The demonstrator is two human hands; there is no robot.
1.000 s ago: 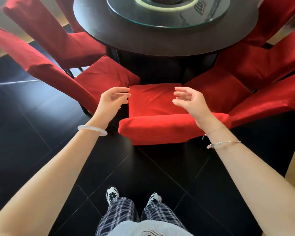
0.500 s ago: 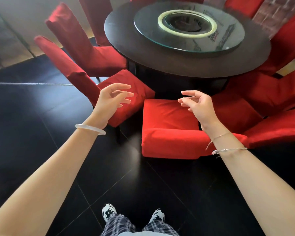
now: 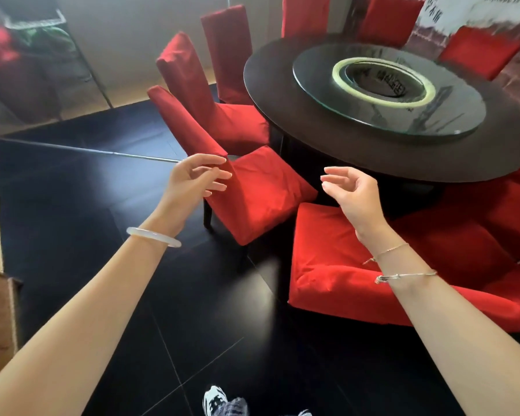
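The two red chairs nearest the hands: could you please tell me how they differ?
The angled chair is seen from its side, showing dark legs; the near chair shows its back to the camera, legs hidden. The left hand is at the angled chair's backrest; the right hand hovers over the near chair. Both wear red covers.

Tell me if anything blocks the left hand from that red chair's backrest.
Nothing visible does. The left hand is open right at the near edge of the red chair backrest, with no object between; contact cannot be told.
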